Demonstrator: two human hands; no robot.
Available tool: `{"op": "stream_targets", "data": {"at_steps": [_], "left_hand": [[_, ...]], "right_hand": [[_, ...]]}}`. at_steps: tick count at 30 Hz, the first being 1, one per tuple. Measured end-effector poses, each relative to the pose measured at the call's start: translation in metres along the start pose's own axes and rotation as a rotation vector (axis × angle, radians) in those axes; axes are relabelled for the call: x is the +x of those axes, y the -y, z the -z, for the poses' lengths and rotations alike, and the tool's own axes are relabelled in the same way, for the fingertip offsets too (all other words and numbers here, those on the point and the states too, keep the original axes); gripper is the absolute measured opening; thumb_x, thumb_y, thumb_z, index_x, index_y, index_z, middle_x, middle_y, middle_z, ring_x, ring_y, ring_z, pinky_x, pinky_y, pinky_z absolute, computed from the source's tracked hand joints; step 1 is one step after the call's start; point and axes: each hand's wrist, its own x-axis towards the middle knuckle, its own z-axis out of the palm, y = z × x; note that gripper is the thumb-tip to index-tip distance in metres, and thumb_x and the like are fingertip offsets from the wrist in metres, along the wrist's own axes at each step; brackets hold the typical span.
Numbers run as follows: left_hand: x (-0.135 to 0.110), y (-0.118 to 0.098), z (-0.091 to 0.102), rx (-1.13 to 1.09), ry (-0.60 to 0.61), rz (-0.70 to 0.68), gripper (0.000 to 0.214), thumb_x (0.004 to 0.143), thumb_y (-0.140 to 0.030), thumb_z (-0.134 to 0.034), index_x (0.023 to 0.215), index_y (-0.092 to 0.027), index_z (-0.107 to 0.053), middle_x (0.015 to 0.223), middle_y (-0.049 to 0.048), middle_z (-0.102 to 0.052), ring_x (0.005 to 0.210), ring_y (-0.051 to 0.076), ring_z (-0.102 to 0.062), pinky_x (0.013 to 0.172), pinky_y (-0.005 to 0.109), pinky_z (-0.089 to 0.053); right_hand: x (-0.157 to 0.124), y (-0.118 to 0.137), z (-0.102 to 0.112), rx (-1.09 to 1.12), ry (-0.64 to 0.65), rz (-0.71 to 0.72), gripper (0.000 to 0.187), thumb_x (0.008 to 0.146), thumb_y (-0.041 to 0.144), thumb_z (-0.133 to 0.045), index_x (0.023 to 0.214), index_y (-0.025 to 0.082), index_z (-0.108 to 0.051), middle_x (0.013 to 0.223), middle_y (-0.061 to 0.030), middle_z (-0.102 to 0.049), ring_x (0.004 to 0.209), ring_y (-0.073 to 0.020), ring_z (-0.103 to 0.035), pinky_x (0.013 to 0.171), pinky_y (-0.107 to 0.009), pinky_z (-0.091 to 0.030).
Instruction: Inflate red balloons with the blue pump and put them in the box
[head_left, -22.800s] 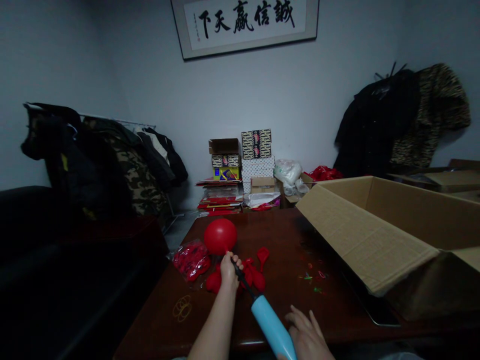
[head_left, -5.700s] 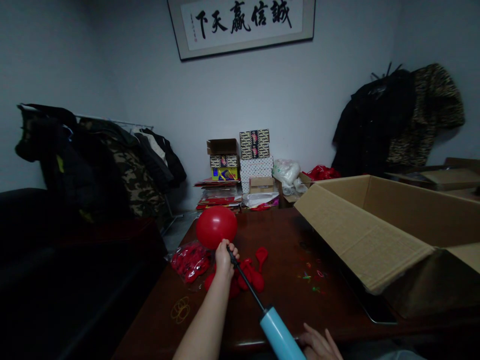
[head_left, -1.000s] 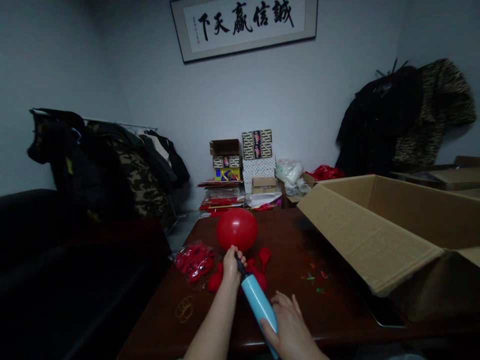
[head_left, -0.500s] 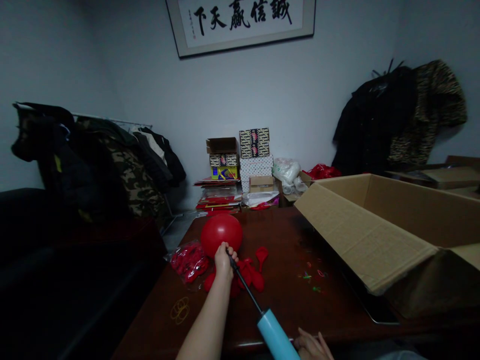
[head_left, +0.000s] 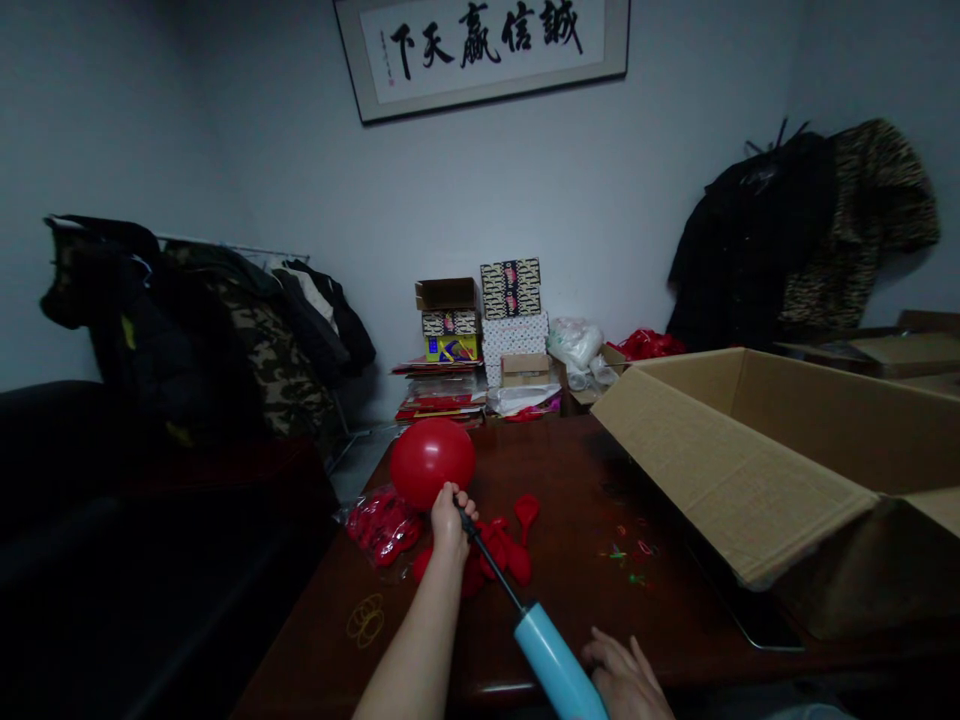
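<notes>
Since the moment before, the blue hand pump's barrel has slid a little up its thin black rod, the right hand has risen with it, and the balloon has leaned slightly left.

This is a dim room with a framed calligraphy scroll (head_left: pixel 480 45) high on the far wall. Dark and camouflage coats (head_left: pixel 247 340) hang on a rack to the left, and a stack of patterned boxes (head_left: pixel 511 320) stands against the wall ahead. A large open cardboard box (head_left: pixel 750 470) fills the right end of the dark wooden bench (head_left: pixel 570 610).

Near the bench's far edge, a round red balloon (head_left: pixel 432 463) sits on the pump's nozzle, well filled and held above the bench. The left hand (head_left: pixel 448 522) is closed in a firm grip around the balloon's neck and the nozzle. The blue pump (head_left: pixel 551 660) slants down toward the person. The right hand (head_left: pixel 626 682) is open, fingers spread, just beside the barrel and apparently not gripping it.

Inflating appears to be the step in hand; another stroke would call for the right hand on the barrel.

Around the left hand lie limp red balloons (head_left: pixel 499 550) and a plastic bag of more balloons (head_left: pixel 382 525). Rubber bands (head_left: pixel 365 620) and tiny coloured bits (head_left: pixel 626 555) lie nearby.
</notes>
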Motion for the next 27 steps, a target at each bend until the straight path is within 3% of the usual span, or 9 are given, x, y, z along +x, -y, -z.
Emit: {"op": "stream_targets", "data": {"at_steps": [3, 7, 14, 21, 27], "left_hand": [[-0.006, 0.005, -0.001, -0.001, 0.019, 0.020, 0.024, 0.076, -0.037, -0.055, 0.070, -0.020, -0.039, 0.048, -0.0081, -0.035, 0.035, 0.006, -0.032, 0.035, 0.017, -0.024], [-0.014, 0.016, 0.000, -0.003, 0.027, 0.050, 0.026, 0.074, -0.039, -0.057, 0.071, -0.020, -0.039, 0.049, -0.0078, -0.037, 0.036, 0.006, -0.033, 0.035, 0.018, -0.024], [-0.019, 0.037, 0.010, -0.018, 0.027, 0.181, 0.026, 0.074, -0.039, -0.059, 0.071, -0.020, -0.041, 0.050, -0.0064, -0.040, 0.039, 0.009, -0.041, 0.040, 0.021, -0.034], [-0.014, 0.058, 0.021, 0.013, -0.051, 0.276, 0.019, 0.081, -0.031, -0.049, 0.068, -0.019, -0.041, 0.047, -0.0057, -0.039, 0.035, 0.008, -0.037, 0.036, 0.020, -0.029], [-0.016, 0.071, 0.017, 0.045, -0.065, 0.269, 0.021, 0.083, -0.033, -0.047, 0.068, -0.019, -0.040, 0.046, -0.0061, -0.040, 0.033, 0.007, -0.036, 0.034, 0.019, -0.026]], "right_hand": [[0.005, 0.017, 0.016, -0.002, 0.039, 0.027, 0.046, 0.078, 0.052, -0.046, 0.101, 0.016, -0.063, 0.125, -0.0133, -0.051, 0.127, -0.0327, -0.031, 0.107, -0.053, -0.010], [0.016, 0.042, 0.030, 0.000, -0.021, 0.009, 0.047, 0.080, 0.049, -0.043, 0.105, 0.013, -0.060, 0.124, -0.0151, -0.051, 0.126, -0.0304, -0.033, 0.107, -0.050, -0.008], [0.043, 0.059, 0.027, -0.007, -0.137, -0.064, 0.041, 0.082, 0.043, -0.039, 0.099, 0.014, -0.063, 0.117, -0.0133, -0.055, 0.120, -0.0287, -0.040, 0.107, -0.047, -0.011], [0.035, 0.055, 0.010, -0.055, -0.043, -0.118, 0.050, 0.084, 0.044, -0.035, 0.111, 0.010, -0.058, 0.118, -0.0166, -0.055, 0.123, -0.0302, -0.037, 0.106, -0.049, -0.013], [0.017, 0.024, -0.007, -0.079, 0.055, -0.135, 0.050, 0.081, 0.049, -0.041, 0.111, 0.014, -0.060, 0.123, -0.0158, -0.054, 0.124, -0.0316, -0.037, 0.105, -0.051, -0.017]]}}
